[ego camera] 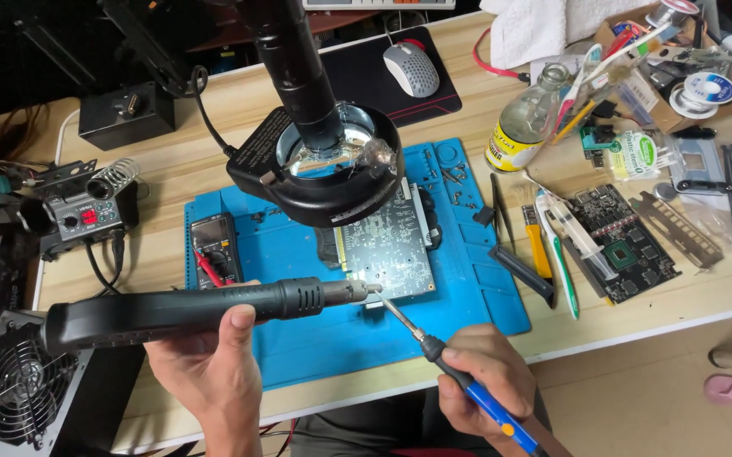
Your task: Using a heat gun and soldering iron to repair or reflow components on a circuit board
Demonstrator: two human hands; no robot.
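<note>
Single head-worn view, looking steeply down and forward from close above the desk (213, 169); blue mat (484, 288) centred, floor (653, 398) visible at lower right.

Left hand (213, 360) and right hand (484, 372) are bare, 2 unsleeved forearms.

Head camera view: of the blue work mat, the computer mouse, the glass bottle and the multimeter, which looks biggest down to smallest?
1. Blue work mat, by far the largest.
2. Glass bottle.
3. Computer mouse and multimeter: they look about alike, and the multimeter lies nearer the camera, so I would not rank them.
</note>
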